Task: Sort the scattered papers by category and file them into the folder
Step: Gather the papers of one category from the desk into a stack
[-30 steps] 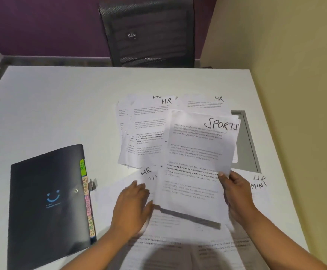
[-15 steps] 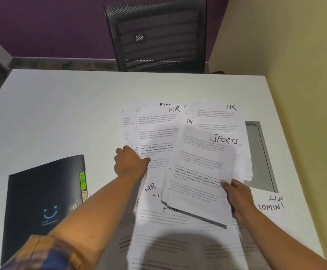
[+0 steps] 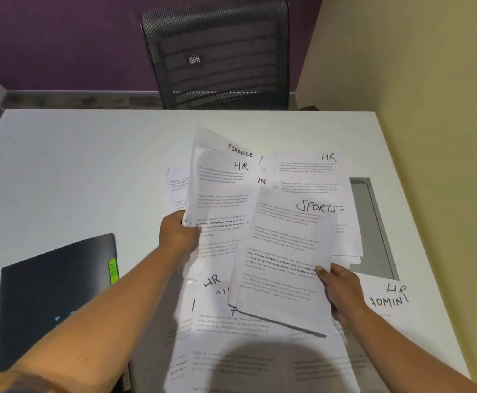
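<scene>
The sorting looks barely begun, and by my reading nothing is filed; the black folder (image 3: 55, 293) lies shut on the left of the desk (image 3: 75, 165), well apart from the papers, with a green HR tab (image 3: 112, 270) showing at its right edge. The left hand (image 3: 179, 236) curls its fingers round the left edge of a lifted sheaf (image 3: 220, 199) whose top sheet is marked HR; a FINANCE sheet (image 3: 240, 151) peeps out behind it, so that sheaf seems mixed and not yet sorted. The right hand (image 3: 341, 290) pinches the right edge of a SPORTS bundle (image 3: 285, 259), thumb on top, holding it clear of the desk above the loose sheets; the shadowed near edge suggests several sheets gathered, perhaps one category partly collected. Other papers lie scattered: another HR sheet (image 3: 311, 177) at the far right; an ADMIN sheet (image 3: 387, 299), also marked HR, beside the right wrist; more overlapping sheets (image 3: 231, 358) at the near edge, their headings mostly hidden. What remains, as I judge it: separating HR, FINANCE, ADMIN and SPORTS into piles; opening the folder; slipping each pile behind its tab.
</scene>
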The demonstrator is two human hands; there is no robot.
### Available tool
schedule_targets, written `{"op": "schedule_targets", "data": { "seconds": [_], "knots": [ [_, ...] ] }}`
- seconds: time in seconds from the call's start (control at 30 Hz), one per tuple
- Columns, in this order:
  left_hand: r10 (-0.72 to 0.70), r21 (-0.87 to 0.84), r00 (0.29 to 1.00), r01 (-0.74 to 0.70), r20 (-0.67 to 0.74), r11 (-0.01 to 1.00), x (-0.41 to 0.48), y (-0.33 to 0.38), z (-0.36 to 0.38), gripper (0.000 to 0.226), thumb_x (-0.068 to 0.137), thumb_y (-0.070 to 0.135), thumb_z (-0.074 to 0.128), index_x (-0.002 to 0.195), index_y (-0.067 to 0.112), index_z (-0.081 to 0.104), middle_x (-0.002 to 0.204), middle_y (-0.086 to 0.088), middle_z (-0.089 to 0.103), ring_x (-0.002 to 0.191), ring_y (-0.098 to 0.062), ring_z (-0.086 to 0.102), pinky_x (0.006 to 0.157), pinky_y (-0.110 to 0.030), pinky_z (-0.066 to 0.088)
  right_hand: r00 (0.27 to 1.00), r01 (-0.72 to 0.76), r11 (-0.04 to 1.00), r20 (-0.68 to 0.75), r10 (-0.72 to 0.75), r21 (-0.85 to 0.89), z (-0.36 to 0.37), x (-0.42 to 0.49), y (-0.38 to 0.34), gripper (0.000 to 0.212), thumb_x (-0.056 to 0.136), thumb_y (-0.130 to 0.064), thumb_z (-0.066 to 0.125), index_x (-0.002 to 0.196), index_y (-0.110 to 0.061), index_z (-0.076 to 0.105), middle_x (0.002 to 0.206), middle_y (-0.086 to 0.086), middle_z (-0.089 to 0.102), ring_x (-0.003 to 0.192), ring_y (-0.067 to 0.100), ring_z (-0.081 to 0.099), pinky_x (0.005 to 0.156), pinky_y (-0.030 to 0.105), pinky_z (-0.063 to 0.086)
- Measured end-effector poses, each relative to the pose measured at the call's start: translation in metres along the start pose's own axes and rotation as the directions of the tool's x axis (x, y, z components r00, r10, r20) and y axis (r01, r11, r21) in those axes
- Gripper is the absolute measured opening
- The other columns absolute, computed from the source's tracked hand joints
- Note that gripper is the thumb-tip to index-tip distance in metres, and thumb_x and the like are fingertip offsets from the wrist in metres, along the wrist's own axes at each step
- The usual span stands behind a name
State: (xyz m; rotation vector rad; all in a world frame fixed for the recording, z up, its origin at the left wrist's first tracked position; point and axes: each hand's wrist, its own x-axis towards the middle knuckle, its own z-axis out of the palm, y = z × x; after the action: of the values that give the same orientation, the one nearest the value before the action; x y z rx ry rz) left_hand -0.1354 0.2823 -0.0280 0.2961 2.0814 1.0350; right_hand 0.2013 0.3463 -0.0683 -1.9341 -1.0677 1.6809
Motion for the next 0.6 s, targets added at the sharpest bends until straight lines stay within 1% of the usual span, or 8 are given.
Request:
{"op": "schedule_targets", "data": {
  "seconds": [0.07, 0.13, 0.23, 0.3, 0.4, 0.47, 0.53, 0.6],
  "knots": [
    [-0.008, -0.007, 1.0, 0.008, 0.005, 1.0, -0.005, 0.0, -0.008, 0.034, 0.071, -0.023, 0.05, 0.077, 0.009, 0.061, 0.063, -0.009, 0.055, 0.052, -0.021, 0.049, 0.046, -0.026, 0.041, 1.0, 0.011, 1.0, -0.012, -0.011, -0.025, 0.0, 0.001, 0.001, 0.011, 0.093, -0.018, 0.068, 0.099, -0.019, 0.077, 0.094, 0.0, 0.08, 0.089, 0.028, 0.076, 0.09, 0.053, 0.058],
    [0.007, -0.026, 1.0, -0.006, 0.007, 1.0, -0.006, -0.001, -0.015, 0.034, 0.071, -0.023, 0.053, 0.077, 0.01, 0.059, 0.067, -0.01, 0.058, 0.054, -0.023, 0.053, 0.051, -0.029, 0.045, 0.999, 0.024, 0.998, -0.026, -0.026, -0.057, 0.0, 0.001, 0.002, 0.01, 0.092, -0.019, 0.068, 0.095, -0.019, 0.077, 0.092, 0.0, 0.08, 0.087, 0.029, 0.076, 0.089, 0.056, 0.057],
    [0.036, -0.104, 0.999, -0.04, -0.036, 0.994, -0.005, -0.002, -0.02, 0.012, 0.082, 0.006, 0.076, 0.082, 0.008, 0.065, 0.075, -0.007, 0.069, 0.061, -0.022, 0.063, 0.051, -0.024, 0.051, 0.999, 0.031, 0.997, -0.029, -0.034, -0.07, 0.0, -0.002, 0.0, 0.01, 0.093, -0.019, 0.067, 0.094, -0.018, 0.077, 0.089, 0.001, 0.08, 0.085, 0.034, 0.075, 0.085, 0.062, 0.057],
    [0.037, -0.152, 0.997, -0.047, -0.07, 0.987, -0.005, -0.002, -0.02, 0.018, 0.087, 0.02, 0.074, 0.078, 0.007, 0.066, 0.067, -0.001, 0.066, 0.057, -0.017, 0.061, 0.051, -0.021, 0.048, 0.999, 0.033, 0.997, -0.031, -0.036, -0.076, 0.0, -0.003, -0.001, 0.011, 0.093, -0.019, 0.067, 0.094, -0.019, 0.077, 0.087, 0.002, 0.08, 0.085, 0.041, 0.074, 0.082, 0.066, 0.055],
    [0.032, -0.12, 0.998, -0.04, -0.062, 0.992, -0.006, -0.003, -0.022, 0.006, 0.09, 0.002, 0.065, 0.094, 0.004, 0.07, 0.066, -0.004, 0.065, 0.048, -0.018, 0.056, 0.044, -0.021, 0.044, 0.999, 0.036, 0.996, -0.033, -0.038, -0.079, 0.001, -0.003, -0.003, 0.01, 0.093, -0.019, 0.067, 0.095, -0.018, 0.077, 0.086, 0.002, 0.08, 0.084, 0.039, 0.075, 0.083, 0.065, 0.055],
    [0.018, -0.047, 0.999, -0.02, -0.045, 0.999, -0.007, -0.003, -0.023, 0.026, 0.088, -0.011, 0.052, 0.093, 0.01, 0.067, 0.073, -0.012, 0.064, 0.044, -0.023, 0.052, 0.041, -0.023, 0.04, 0.999, 0.028, 0.996, -0.03, -0.03, -0.081, 0.001, -0.003, -0.003, 0.011, 0.094, -0.019, 0.066, 0.097, -0.017, 0.077, 0.087, 0.003, 0.08, 0.084, 0.039, 0.075, 0.082, 0.066, 0.055],
    [0.019, -0.007, 0.999, -0.019, -0.05, 1.0, -0.007, -0.003, -0.022, 0.035, 0.085, -0.015, 0.042, 0.092, 0.011, 0.064, 0.071, -0.013, 0.059, 0.038, -0.021, 0.045, 0.037, -0.02, 0.034, 0.999, 0.027, 0.996, -0.029, -0.029, -0.079, 0.001, -0.003, -0.003, 0.012, 0.094, -0.018, 0.066, 0.1, -0.016, 0.076, 0.089, 0.002, 0.08, 0.083, 0.035, 0.076, 0.083, 0.062, 0.057],
    [0.054, 0.018, 0.996, -0.053, -0.075, 0.998, -0.008, -0.001, -0.022, 0.032, 0.084, -0.016, 0.048, 0.095, 0.01, 0.063, 0.078, -0.009, 0.061, 0.049, -0.018, 0.053, 0.033, -0.019, 0.038, 0.999, 0.028, 0.997, -0.025, -0.03, -0.076, 0.001, -0.003, -0.003, 0.014, 0.095, -0.018, 0.065, 0.104, -0.015, 0.076, 0.093, 0.002, 0.08, 0.084, 0.031, 0.076, 0.085, 0.057, 0.059]
  ]
}}
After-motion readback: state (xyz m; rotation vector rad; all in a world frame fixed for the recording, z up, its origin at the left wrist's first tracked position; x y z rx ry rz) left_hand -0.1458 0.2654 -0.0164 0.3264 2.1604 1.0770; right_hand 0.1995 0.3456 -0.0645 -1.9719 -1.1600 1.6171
